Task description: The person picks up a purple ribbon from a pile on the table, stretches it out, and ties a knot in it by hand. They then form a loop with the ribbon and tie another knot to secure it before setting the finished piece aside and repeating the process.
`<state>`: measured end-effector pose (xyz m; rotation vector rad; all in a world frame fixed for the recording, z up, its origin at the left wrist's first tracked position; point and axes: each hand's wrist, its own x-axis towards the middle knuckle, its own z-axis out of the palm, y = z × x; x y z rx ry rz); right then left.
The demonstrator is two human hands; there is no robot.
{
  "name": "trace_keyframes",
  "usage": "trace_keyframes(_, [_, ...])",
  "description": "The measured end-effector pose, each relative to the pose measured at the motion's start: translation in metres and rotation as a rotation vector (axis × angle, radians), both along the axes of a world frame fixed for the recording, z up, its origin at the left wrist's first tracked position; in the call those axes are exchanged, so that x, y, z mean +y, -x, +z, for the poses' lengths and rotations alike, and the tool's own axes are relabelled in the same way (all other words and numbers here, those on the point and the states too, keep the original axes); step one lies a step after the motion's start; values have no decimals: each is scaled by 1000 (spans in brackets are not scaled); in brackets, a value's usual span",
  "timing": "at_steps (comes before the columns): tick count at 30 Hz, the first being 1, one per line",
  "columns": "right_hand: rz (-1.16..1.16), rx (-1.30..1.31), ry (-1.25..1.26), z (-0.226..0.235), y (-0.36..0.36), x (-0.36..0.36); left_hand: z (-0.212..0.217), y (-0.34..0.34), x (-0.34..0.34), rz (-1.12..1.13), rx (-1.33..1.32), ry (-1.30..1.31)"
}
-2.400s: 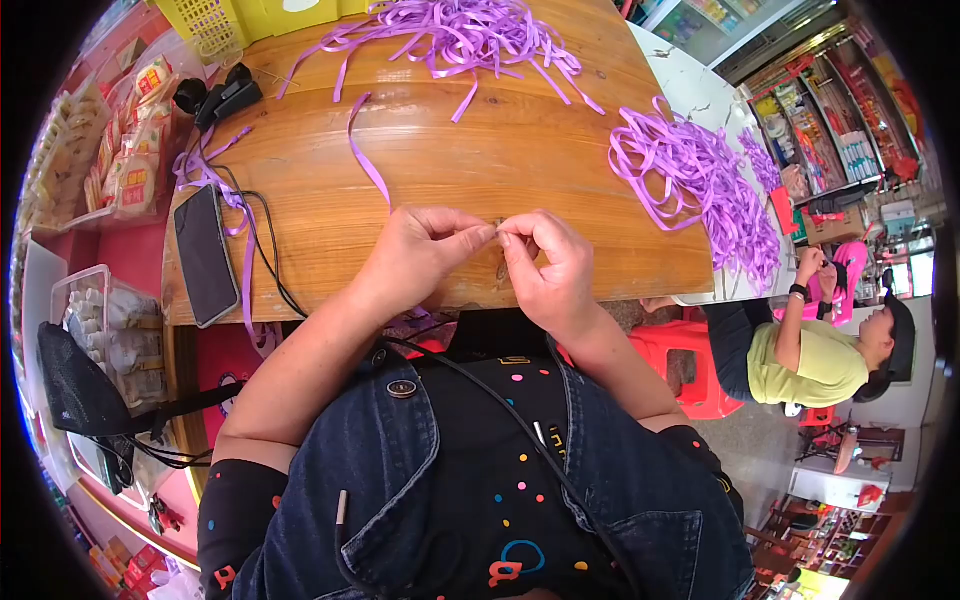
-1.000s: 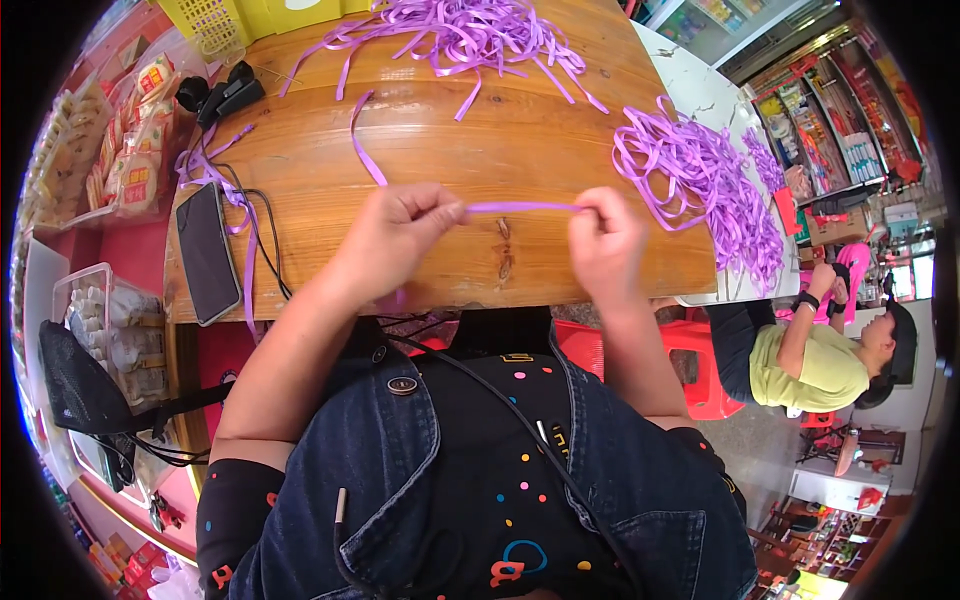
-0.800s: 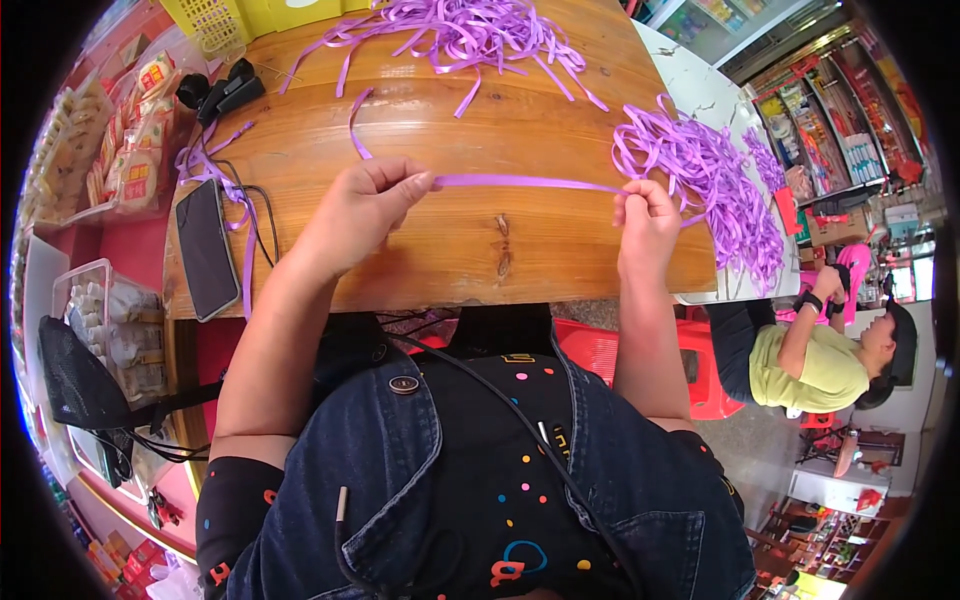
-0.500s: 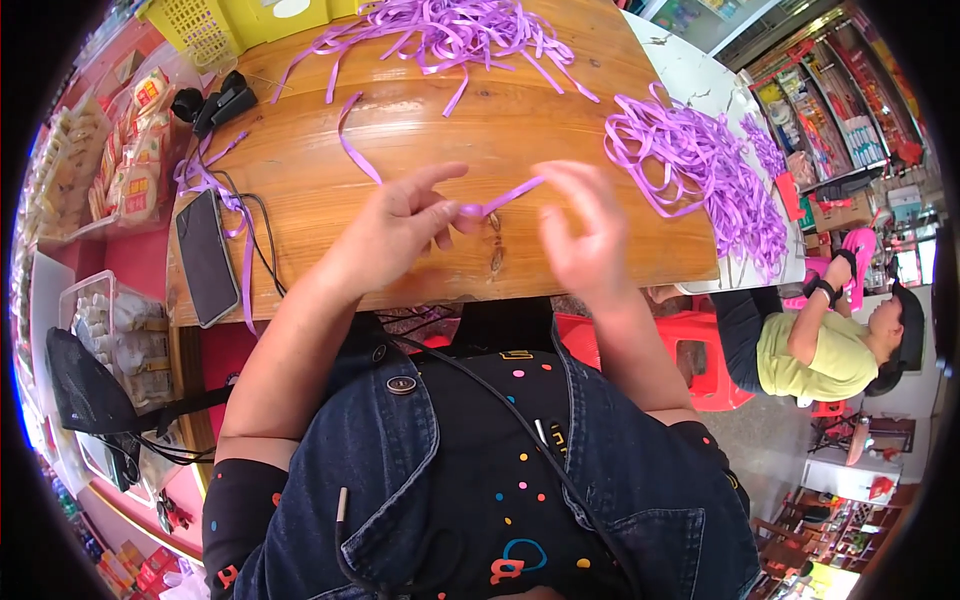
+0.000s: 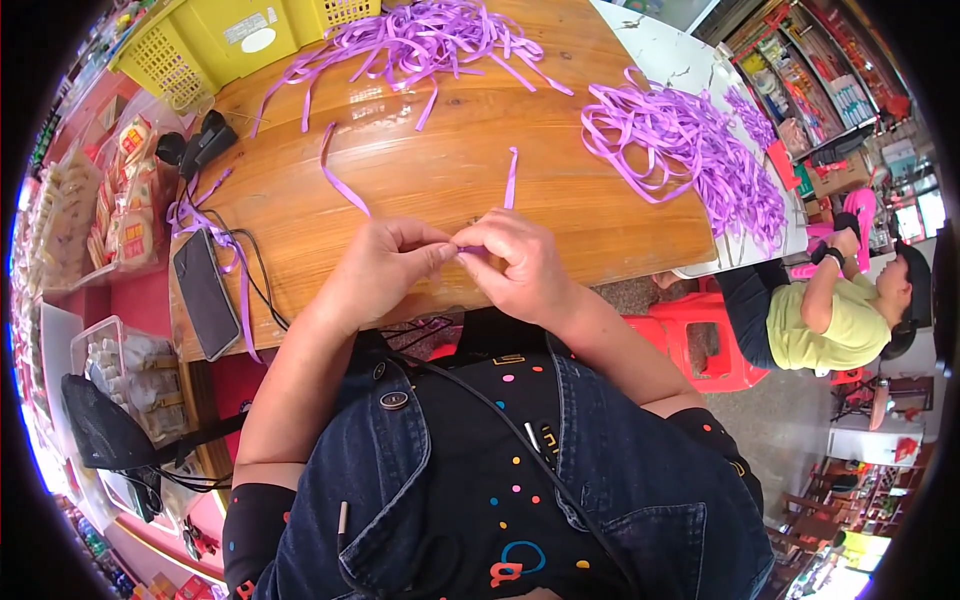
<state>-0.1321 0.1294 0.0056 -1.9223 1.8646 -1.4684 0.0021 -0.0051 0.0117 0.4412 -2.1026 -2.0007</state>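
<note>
Head view, looking down at a wooden table [image 5: 450, 190]; the left hand [image 5: 375, 270] and the right hand [image 5: 520, 265] meet fingertip to fingertip above the near edge, both pinched narrowly on one purple ribbon strip [image 5: 511, 180]. The pinched section is largely hidden between the fingers, so its exact fold or knot cannot be told; one free end rises past the right hand and another, the curved tail [image 5: 340, 180], lies on the wood beyond the left hand. A loose ribbon heap [image 5: 420, 35] lies at the far edge beside a yellow basket [image 5: 210, 40]; a second heap [image 5: 690, 140] lies well apart to the right; a dark phone [image 5: 205, 290] rests near the left edge, with more ribbon and a cable trailing by it. Risks, as judged: the slick, narrow strip may slip from so small a pinch, undoing the fold; a tail may snag the cable or drag into the heaps, tangling; uneven pull could twist the strip.
</note>
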Motion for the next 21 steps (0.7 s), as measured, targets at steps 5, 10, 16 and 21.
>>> trace_keyframes(5, [-15, -49, -23, 1, 1, 0, 5, -3, -7, 14, -176, 89])
trace_keyframes(10, [-65, -120, -1, 3, 5, 3, 10, -7, -14, 58, -111, 114])
trace_keyframes(16, [-34, -249, -21, 0, 0, 2, 9, -7, -10, 39, -106, 79])
trace_keyframes(21, [-101, -389, -106, 5, 11, 10, 19, -19, -33, 96, -108, 107])
